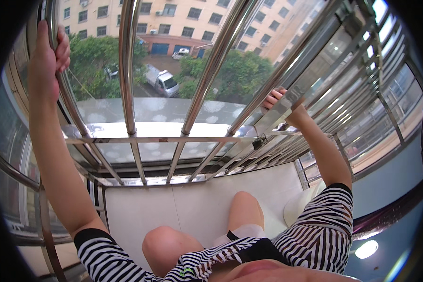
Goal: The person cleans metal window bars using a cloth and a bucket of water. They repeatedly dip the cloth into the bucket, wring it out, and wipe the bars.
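My left hand (pixel 53 58) is wrapped around a round stainless steel bar (pixel 70 102) of a window guard at the upper left, thumb pointing up. Farther right, the fingers of my right hand (pixel 274 98) curl around a flat steel post (pixel 292 97), which hides the palm. Below that post a small dark padlock (pixel 259 142) hangs near the horizontal steel rail (pixel 162 140). More upright bars (pixel 128 70) stand between my hands. Behind the lower bars is a pane with pale dandelion-like prints (pixel 155 109).
My bent knees (pixel 165 239) are above a pale tiled surface (pixel 197 197). Steel bars (pixel 338 116) run along the right side, and a rail (pixel 17 172) crosses at left. Far below outside are trees (pixel 239 75), a parked small truck (pixel 162 81) and a multi-storey building (pixel 183 17).
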A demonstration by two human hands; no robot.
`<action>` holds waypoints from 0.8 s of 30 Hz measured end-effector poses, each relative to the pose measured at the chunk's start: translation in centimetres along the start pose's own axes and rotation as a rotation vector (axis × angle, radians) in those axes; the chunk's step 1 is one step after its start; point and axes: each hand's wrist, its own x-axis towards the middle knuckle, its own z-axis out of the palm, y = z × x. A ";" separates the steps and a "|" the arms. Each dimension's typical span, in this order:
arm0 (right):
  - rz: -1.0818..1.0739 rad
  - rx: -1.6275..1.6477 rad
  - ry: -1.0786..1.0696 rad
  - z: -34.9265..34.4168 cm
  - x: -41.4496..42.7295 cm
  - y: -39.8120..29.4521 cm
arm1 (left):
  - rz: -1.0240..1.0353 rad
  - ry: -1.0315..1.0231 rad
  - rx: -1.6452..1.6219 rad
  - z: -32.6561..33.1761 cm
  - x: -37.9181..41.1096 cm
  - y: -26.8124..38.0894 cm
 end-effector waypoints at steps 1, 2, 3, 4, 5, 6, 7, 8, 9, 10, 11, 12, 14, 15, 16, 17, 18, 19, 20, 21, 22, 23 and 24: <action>0.081 0.044 -0.018 -1.2 -1.1 0.4 | 0.014 0.011 0.013 -0.1 -0.1 0.4; 0.162 0.087 -0.034 -2.6 -2.4 0.3 | 0.027 0.022 0.025 -0.1 -0.1 0.7; 0.238 0.125 -0.069 -4.5 -3.8 0.1 | 0.027 0.033 0.017 0.2 -0.2 0.2; 0.338 0.119 0.035 -5.6 -3.8 -0.5 | 0.063 0.040 0.064 -0.1 0.0 -0.1; 0.434 0.110 0.140 -7.2 -3.8 -0.9 | 0.059 0.043 0.043 -0.1 0.2 -0.2; 0.528 0.102 0.235 -8.7 -4.1 -1.3 | 0.046 0.042 0.016 0.4 0.0 -0.6; 0.577 0.085 0.243 -10.3 -3.6 -1.7 | 0.043 0.045 0.008 0.4 -0.1 -0.1; 0.625 0.066 0.250 -12.2 -3.1 -2.0 | 0.032 0.080 0.027 0.6 -0.3 0.6; 0.674 0.040 0.232 -14.0 -3.3 -2.1 | 0.018 0.066 0.005 1.0 -0.4 0.2; 0.699 0.018 0.251 -15.0 -2.9 -2.1 | 0.011 0.057 -0.003 0.9 -0.3 0.3; 0.718 -0.052 0.248 -16.1 -2.4 -1.8 | 0.003 0.048 -0.014 1.0 -0.3 0.3; 0.735 -0.110 0.252 -17.2 -1.3 -1.6 | 0.019 0.059 0.009 0.6 -0.3 0.5; 0.775 -0.180 0.274 -19.5 0.7 -1.0 | 0.006 0.072 0.005 0.7 -0.2 0.7; 0.762 -0.208 0.300 -20.5 1.8 -0.6 | 0.001 0.081 0.008 0.4 -0.1 0.9; 0.749 -0.240 0.318 -21.3 2.5 0.1 | -0.007 0.062 -0.005 0.4 -0.1 0.8; 0.737 -0.272 0.336 -22.2 3.2 0.8 | 0.000 0.061 -0.005 0.5 -0.1 0.8; 0.746 -0.275 0.385 -22.8 4.8 1.1 | 0.014 0.066 0.015 -0.1 0.0 1.3; 0.752 -0.293 0.415 -23.5 5.6 1.6 | 0.020 0.063 0.015 0.2 0.0 1.1; 0.758 -0.308 0.446 -24.1 6.7 2.1 | 0.022 0.047 0.022 0.3 0.0 0.8; 0.744 -0.306 0.493 -24.5 8.0 2.6 | 0.011 0.049 0.014 0.5 0.0 0.5; 0.732 -0.306 0.540 -25.0 9.3 3.2 | 0.002 0.049 0.006 0.7 0.0 0.6; 0.719 -0.305 0.589 -25.5 10.5 3.8 | -0.007 0.050 -0.002 0.8 0.1 0.7; 0.694 -0.296 0.605 -25.6 12.0 4.3 | 0.001 0.042 0.005 0.4 0.2 0.6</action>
